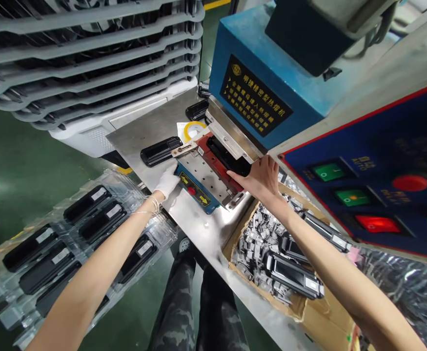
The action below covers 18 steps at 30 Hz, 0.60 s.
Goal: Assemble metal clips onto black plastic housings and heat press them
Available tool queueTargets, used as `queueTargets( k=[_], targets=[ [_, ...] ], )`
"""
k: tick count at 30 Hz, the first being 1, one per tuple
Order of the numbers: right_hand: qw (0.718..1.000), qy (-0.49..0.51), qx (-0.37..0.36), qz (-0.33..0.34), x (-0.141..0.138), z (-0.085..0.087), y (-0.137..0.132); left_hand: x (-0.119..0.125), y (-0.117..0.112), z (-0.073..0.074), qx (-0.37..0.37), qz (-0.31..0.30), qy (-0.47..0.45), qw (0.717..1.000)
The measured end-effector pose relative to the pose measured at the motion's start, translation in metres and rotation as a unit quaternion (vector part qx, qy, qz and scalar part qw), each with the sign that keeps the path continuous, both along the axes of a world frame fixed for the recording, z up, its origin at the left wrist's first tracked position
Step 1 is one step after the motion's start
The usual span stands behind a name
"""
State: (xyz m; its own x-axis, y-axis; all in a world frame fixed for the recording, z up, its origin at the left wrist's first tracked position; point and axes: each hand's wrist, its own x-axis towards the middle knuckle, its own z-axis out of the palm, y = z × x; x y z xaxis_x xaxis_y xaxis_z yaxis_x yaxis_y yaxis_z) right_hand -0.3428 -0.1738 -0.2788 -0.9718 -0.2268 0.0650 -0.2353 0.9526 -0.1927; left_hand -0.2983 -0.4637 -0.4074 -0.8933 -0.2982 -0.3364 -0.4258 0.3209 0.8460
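head view | right hand (260, 178): bare, fingers together, tips on black part (228, 157) seated in red fixture (213, 163) | left hand (167, 181): white glove, fingers curled on fixture's left front edge, grip probably loose | loose black part (161, 150) left of fixture | cardboard box (242, 229) right of fixture, below right forearm

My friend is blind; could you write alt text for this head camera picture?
A white-gloved left hand touches a blue press fixture while the bare right hand seats a black plastic part in its red nest; a cardboard box sits below.
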Motion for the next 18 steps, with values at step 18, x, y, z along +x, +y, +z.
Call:
queueTargets(
  k=[18],
  targets=[
    [0.993,-0.065,-0.093,-0.030,-0.001,-0.009,-0.008,0.004,0.007,0.019,0.019,0.010,-0.005,1.000]
  ],
)
